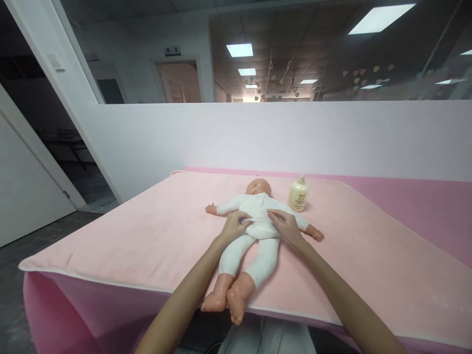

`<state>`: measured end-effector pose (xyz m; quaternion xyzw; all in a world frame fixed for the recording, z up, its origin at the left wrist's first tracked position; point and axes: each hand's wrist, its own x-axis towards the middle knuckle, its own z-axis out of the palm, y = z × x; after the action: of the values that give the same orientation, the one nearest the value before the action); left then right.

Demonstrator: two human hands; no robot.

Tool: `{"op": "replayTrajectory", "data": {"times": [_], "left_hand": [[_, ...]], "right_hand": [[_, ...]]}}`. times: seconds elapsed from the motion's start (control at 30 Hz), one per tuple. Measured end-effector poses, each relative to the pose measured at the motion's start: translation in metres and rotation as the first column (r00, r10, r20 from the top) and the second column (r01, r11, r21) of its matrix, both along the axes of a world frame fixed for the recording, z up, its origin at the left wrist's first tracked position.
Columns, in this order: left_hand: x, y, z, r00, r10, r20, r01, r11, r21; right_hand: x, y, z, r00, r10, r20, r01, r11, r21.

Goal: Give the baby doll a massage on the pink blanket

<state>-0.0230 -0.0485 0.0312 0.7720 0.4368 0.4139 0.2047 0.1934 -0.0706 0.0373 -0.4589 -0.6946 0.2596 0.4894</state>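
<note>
A baby doll (pixel 258 189) in white clothes lies on its back, head away from me and bare feet near the front edge. Its arms are spread out to both sides. At the left side of its waist, my left hand (pixel 235 225) has thumb and fingers closed on the hem of the white top (pixel 259 209). My right hand (pixel 286 225) pinches the same top on the right side of the waist. White trousers (pixel 264 258) cover the doll's legs down to the shins. The fabric between my fingers is partly hidden.
A pale yellow pump bottle (pixel 298 195) stands beyond the doll's arm on the right. Under everything lies a pink blanket (pixel 147 236) over a darker pink cover (pixel 435 206). A white wall (pixel 295 137) with windows above borders the far side.
</note>
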Motion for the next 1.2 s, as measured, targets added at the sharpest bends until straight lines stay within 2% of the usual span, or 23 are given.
{"op": "replayTrajectory", "data": {"times": [0.07, 0.13, 0.2, 0.27, 0.4, 0.5, 0.57, 0.6, 0.7, 0.8, 0.9, 1.03, 1.1, 1.2], "left_hand": [[0.001, 0.001, -0.001, 1.000, -0.010, 0.025, 0.009, 1.000, 0.012], [0.001, 0.000, -0.002, 0.999, -0.035, 0.027, 0.034, 0.999, 0.037], [0.000, -0.002, -0.001, 0.998, -0.061, -0.024, 0.063, 0.994, 0.088], [0.000, -0.005, 0.001, 0.988, -0.071, -0.137, 0.093, 0.982, 0.163], [0.003, -0.007, 0.012, 0.940, 0.042, -0.338, 0.070, 0.947, 0.314], [0.009, 0.002, 0.023, 0.964, 0.164, -0.212, -0.076, 0.926, 0.369], [0.013, 0.011, 0.027, 0.979, 0.173, -0.109, -0.129, 0.938, 0.323], [0.014, 0.016, 0.028, 0.984, 0.145, -0.103, -0.113, 0.956, 0.272], [0.017, 0.026, 0.025, 0.985, 0.012, -0.173, -0.001, 0.998, 0.066], [0.018, 0.029, 0.019, 0.984, -0.016, -0.178, 0.004, 0.998, -0.065], [0.018, 0.031, 0.014, 0.985, 0.053, -0.167, -0.064, 0.996, -0.063], [0.019, 0.034, 0.010, 0.991, 0.063, -0.121, -0.068, 0.997, -0.041], [0.018, 0.034, 0.010, 0.993, 0.037, -0.108, -0.042, 0.998, -0.044], [0.017, 0.033, 0.011, 0.992, 0.005, -0.124, -0.009, 0.999, -0.035]], "right_hand": [[0.005, 0.009, -0.006, 0.996, -0.067, 0.057, 0.066, 0.998, 0.023], [0.010, 0.016, -0.013, 0.987, -0.032, 0.154, 0.032, 0.999, 0.002], [0.011, 0.021, -0.018, 0.978, 0.003, 0.209, 0.002, 1.000, -0.019], [0.009, 0.025, -0.020, 0.973, 0.009, 0.231, -0.006, 1.000, -0.017], [0.001, 0.030, -0.019, 0.966, -0.025, 0.256, 0.024, 1.000, 0.007], [-0.001, 0.030, -0.017, 0.969, -0.043, 0.242, 0.046, 0.999, -0.009], [0.000, 0.029, -0.016, 0.973, -0.034, 0.228, 0.039, 0.999, -0.016], [0.001, 0.028, -0.016, 0.975, -0.027, 0.221, 0.032, 0.999, -0.015], [0.002, 0.025, -0.017, 0.980, -0.025, 0.196, 0.029, 0.999, -0.020], [0.000, 0.022, -0.016, 0.979, -0.028, 0.201, 0.033, 0.999, -0.021], [-0.003, 0.022, -0.017, 0.991, -0.035, 0.130, 0.036, 0.999, -0.005], [-0.003, 0.032, -0.020, 0.978, -0.194, -0.074, 0.201, 0.974, 0.102], [-0.002, 0.037, -0.021, 0.975, -0.221, -0.016, 0.221, 0.967, 0.126], [-0.002, 0.042, -0.017, 0.962, -0.199, 0.185, 0.192, 0.980, 0.055]]}}
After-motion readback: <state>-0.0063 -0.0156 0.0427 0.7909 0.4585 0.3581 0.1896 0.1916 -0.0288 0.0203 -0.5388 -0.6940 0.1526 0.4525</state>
